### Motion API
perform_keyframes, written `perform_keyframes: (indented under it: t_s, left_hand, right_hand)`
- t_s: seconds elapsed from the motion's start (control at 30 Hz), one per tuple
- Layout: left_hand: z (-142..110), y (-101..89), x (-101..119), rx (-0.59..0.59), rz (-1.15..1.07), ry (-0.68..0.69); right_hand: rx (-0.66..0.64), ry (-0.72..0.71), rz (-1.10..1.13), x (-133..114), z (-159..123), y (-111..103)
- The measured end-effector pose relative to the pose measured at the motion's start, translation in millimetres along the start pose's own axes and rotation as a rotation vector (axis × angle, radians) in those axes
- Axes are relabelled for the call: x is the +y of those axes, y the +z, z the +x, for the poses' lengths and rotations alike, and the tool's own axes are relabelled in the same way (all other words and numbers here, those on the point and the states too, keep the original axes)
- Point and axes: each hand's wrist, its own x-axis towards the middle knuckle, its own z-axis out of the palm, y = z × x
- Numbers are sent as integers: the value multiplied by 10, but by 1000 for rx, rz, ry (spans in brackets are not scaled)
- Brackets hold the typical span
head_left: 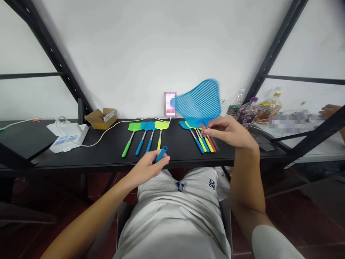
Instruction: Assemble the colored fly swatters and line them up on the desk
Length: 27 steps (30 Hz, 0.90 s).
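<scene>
My left hand [148,166] is closed around a blue handle [161,154], whose round hollow end points up. Its fingers hide the lower part of the handle. My right hand [230,131] pinches the edge of a blue mesh fly swatter head [202,102], held above the table and slightly blurred. The head's narrow neck points left, and no rod shows between it and the handle. On the table, several fly swatters, including a green one [131,137], lie side by side beyond my left hand. A second group, including a red swatter [211,144], lies partly under the raised blue head.
The black table [107,154] meets a white wall. At left are an open cardboard box [104,118] and a white device [68,136] with a cable. A phone [170,109] leans on the wall. Bottles [250,108] stand at right, near a rack post and another person's hand [330,110].
</scene>
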Motion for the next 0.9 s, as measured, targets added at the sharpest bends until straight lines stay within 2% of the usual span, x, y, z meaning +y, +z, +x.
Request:
perform_keyframes:
  t_s: [0.2, 0.37, 0.6, 0.9]
  left_hand:
    - [46, 65, -55, -102, 29, -51]
    - [82, 77, -122, -143, 155, -81]
    - [105, 96, -207, -166, 274, -42]
    - [76, 126, -110, -191, 318, -15]
  right_hand:
    - [259, -125, 159, -15, 70, 191]
    - [379, -106, 288, -25, 103, 284]
    - [352, -73, 375, -105, 73, 301]
    - [274, -128, 492, -104, 110, 374]
